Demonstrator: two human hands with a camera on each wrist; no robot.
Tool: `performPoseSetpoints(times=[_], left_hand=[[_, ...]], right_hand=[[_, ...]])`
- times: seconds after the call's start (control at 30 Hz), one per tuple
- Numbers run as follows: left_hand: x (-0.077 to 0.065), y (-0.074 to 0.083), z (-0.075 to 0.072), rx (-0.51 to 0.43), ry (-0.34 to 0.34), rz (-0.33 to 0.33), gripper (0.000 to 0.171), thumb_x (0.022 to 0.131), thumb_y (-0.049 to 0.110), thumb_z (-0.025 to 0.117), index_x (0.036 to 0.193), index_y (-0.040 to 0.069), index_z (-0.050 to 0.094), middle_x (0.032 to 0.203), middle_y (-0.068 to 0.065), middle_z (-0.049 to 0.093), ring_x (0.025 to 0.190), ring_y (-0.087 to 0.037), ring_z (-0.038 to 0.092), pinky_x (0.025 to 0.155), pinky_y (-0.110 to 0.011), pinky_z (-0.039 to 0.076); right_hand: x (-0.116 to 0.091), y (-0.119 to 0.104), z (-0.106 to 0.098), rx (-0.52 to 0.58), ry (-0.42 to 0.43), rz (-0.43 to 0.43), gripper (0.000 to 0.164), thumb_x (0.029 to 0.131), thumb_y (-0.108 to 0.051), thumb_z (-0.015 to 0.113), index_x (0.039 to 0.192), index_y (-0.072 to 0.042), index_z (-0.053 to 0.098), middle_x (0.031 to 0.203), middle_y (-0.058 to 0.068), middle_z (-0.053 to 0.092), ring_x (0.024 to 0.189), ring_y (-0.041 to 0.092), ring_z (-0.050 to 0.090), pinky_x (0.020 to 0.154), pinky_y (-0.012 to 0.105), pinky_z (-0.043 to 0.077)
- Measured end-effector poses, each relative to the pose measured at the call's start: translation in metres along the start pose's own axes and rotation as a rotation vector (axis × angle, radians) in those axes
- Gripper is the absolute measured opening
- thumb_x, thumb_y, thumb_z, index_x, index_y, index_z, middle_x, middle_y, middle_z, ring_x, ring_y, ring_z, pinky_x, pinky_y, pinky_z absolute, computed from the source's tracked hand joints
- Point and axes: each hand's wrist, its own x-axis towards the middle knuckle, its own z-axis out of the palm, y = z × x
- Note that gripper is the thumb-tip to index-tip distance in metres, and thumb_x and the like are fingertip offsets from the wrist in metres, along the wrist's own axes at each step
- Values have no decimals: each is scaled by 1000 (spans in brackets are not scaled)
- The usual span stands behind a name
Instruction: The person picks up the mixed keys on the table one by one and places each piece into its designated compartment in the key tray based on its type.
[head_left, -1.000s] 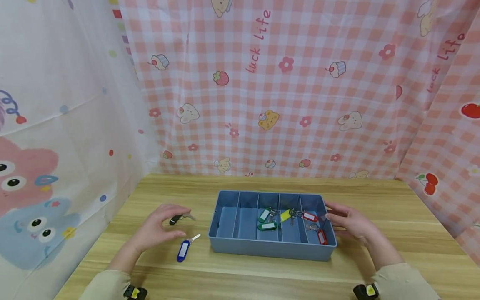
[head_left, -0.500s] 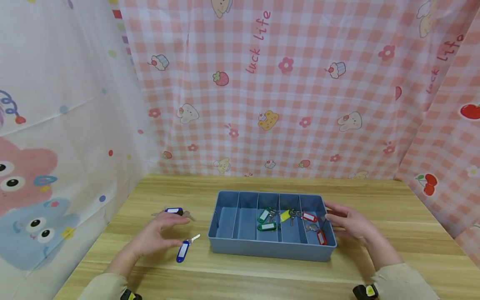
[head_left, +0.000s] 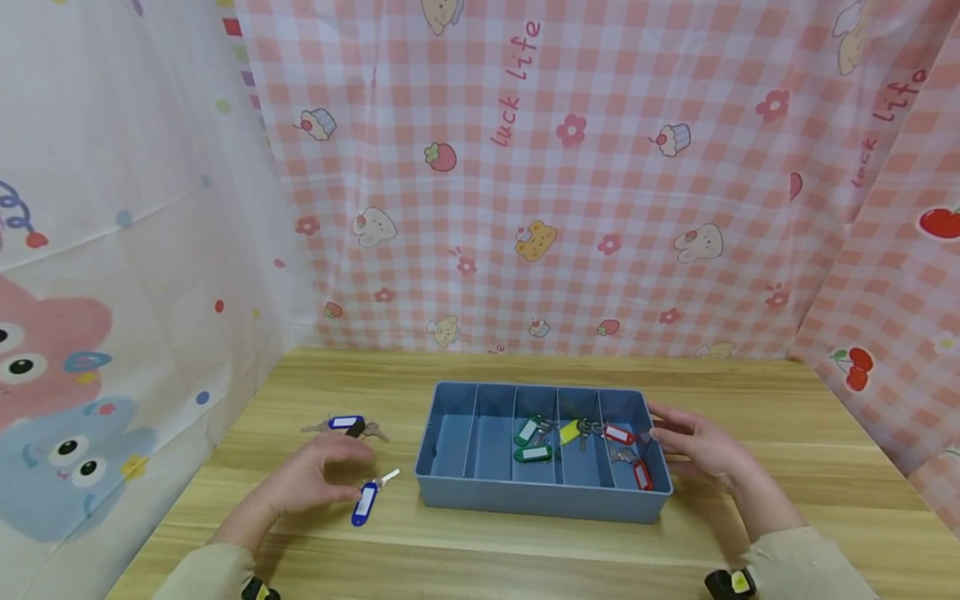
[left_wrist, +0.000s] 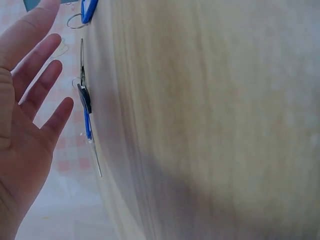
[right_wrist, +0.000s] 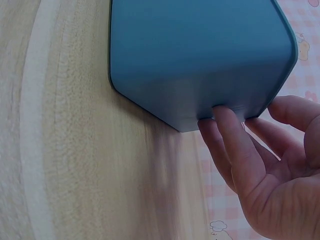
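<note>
My left hand [head_left: 300,477] hovers low at the left of the table, thumb and fingers spread apart. Its thumb tip is near a key with a blue tag [head_left: 364,503]; whether they touch I cannot tell. Just beyond the fingers lie another blue key tag [head_left: 346,422] and a black-headed key [head_left: 356,429], overlapping. In the left wrist view that black piece [left_wrist: 85,98] is beside the loosely bent fingers, with nothing in the hand. My right hand [head_left: 705,446] rests its fingertips against the right end wall of a blue-grey divided box [head_left: 540,500]; the right wrist view shows this contact too.
Inside the box, the middle compartment holds green-tagged keys [head_left: 533,453]. A yellow key tag [head_left: 570,431] lies to their right, and red-tagged keys [head_left: 642,475] sit at the right end. Behind the wooden table [head_left: 525,567] hangs a checked curtain [head_left: 480,208].
My left hand has drawn back slightly toward the near edge, from over the black-headed key to the nearer blue tag, uncovering the farther blue tag. The right hand and box stay put.
</note>
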Motion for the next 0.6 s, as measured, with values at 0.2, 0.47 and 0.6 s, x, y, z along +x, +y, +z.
performPoseSetpoints(times=[0.2,0.47,0.6], left_hand=[[0,-5,4,33,19,90,37,73,15,88,107,10,74,109,-1,70,103,-21,60,91,-44,45],[4,-7,8,52,15,139,32,71,10,88,100,15,75,103,3,71,97,-18,61,87,-41,46],[5,-7,8,50,2,128,30,72,10,87,99,17,75,101,6,70,96,-17,61,87,-41,47]], right_hand=[[0,0,1,-3,5,2,65,101,-11,56,153,5,21,142,36,42,108,27,63,89,46,53],[-1,0,1,3,5,6,65,101,-12,57,153,5,22,143,37,40,108,27,63,89,46,53],[-1,-1,1,-5,6,4,64,101,-12,56,153,5,22,144,37,39,109,28,63,90,46,53]])
